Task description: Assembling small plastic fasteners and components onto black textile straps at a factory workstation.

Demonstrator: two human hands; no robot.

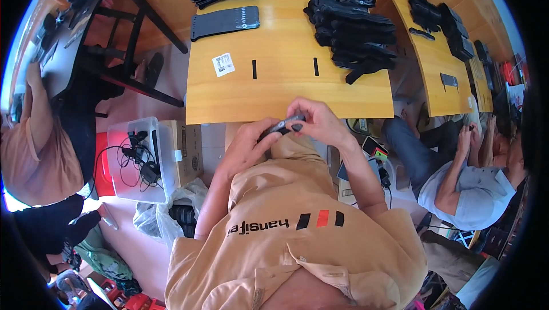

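Tan shirt [320, 247], dark piece [281, 126] between fingers [301, 104]

The head view looks from the person's own head, above and on the near side of the fingers [298, 104], facing steeply down and somewhat forward. It sits close to the body: the tan shirt [257, 253] looms large below the fingers, nearest the lens, and the forearms [366, 175] rise toward them from either side. The fingers fall near the middle, with the bench [274, 94] farther off, just beyond them. The wide fisheye reaches a co-worker [40, 161] well left of the fingers and a slanted second bench [449, 101] well right, both stretched toward the curved rim.
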